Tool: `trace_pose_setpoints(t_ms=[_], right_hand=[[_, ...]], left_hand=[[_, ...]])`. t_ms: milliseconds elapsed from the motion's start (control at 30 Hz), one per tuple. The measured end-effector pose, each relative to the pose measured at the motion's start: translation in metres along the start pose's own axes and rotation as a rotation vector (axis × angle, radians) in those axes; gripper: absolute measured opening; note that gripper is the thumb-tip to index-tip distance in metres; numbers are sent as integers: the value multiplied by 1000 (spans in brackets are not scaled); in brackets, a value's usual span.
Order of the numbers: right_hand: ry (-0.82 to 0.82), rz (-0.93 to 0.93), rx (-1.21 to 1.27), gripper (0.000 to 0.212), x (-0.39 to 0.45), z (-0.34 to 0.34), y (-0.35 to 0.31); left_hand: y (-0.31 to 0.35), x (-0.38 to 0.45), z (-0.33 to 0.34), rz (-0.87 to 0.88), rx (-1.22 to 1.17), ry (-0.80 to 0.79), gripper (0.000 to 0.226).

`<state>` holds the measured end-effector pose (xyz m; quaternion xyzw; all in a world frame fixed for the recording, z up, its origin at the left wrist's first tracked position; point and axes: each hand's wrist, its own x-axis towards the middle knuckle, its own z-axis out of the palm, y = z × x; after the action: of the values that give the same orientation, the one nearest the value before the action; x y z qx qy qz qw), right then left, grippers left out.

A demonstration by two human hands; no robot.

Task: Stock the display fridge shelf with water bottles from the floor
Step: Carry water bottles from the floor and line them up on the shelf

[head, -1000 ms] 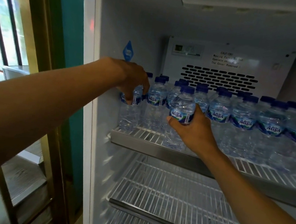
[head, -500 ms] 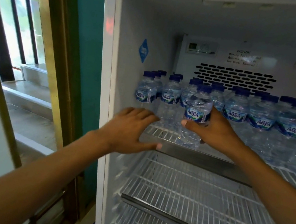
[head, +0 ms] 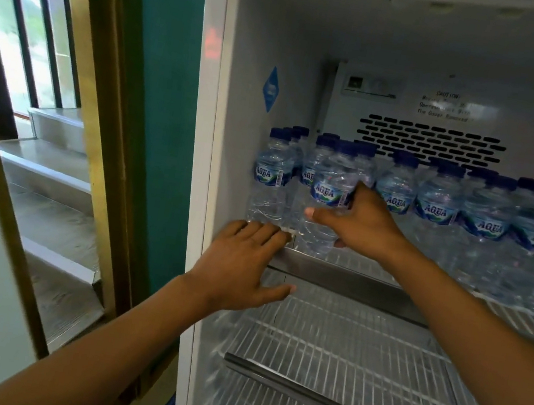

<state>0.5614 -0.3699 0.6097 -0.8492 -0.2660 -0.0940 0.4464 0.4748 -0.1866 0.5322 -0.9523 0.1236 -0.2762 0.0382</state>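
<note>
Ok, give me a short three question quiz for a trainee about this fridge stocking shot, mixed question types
1. True or false: the left hand grips a bottle.
2. Which hand holds the front bottle? A) left B) right C) both
3. Fill in: the wire shelf below the stocked shelf holds ____ bottles in view.

Key:
1. False; its fingers lie flat on the stocked shelf's front edge.
2. B; the right hand wraps around it.
3. No.

bottles (head: 438, 207) on upper shelf (head: 351, 279) (lower shelf (head: 323, 349) beneath)
</note>
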Motion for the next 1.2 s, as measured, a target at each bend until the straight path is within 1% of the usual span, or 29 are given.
trace_pose_setpoints(t_ms=[133, 267, 333, 433, 500, 633, 800, 1000, 1100, 1200], right_hand=[[50, -3, 30, 60, 7, 21, -7], [101, 15, 1, 71, 13, 27, -9], [141, 15, 1, 72, 11, 29, -9], [198, -18, -34, 71, 7, 30, -9], [223, -24, -52, 65, 5, 30, -9], [233, -13, -10, 55, 4, 33, -8], [233, -45, -44, 45, 4, 35, -8], [177, -27, -44, 55, 5, 37, -13], [187, -31, -48, 60, 4, 37, -13], [189, -17, -42, 60, 2, 39, -13]], left_hand=[[0, -1, 0, 7, -5, 15, 75], [-6, 0, 3, 43, 1, 10, 77], [-7, -1, 4, 59, 0, 20, 77], [-8, -3, 6, 87, -4, 58, 77], [-9, -4, 7, 98, 8, 92, 79], [-6, -12, 12, 106, 21, 119, 84], [-5, -20, 17, 106, -3, 131, 85], [-4, -21, 18, 110, -8, 135, 87], [-3, -21, 18, 114, -9, 128, 87], [-4, -22, 17, 114, -6, 119, 87]])
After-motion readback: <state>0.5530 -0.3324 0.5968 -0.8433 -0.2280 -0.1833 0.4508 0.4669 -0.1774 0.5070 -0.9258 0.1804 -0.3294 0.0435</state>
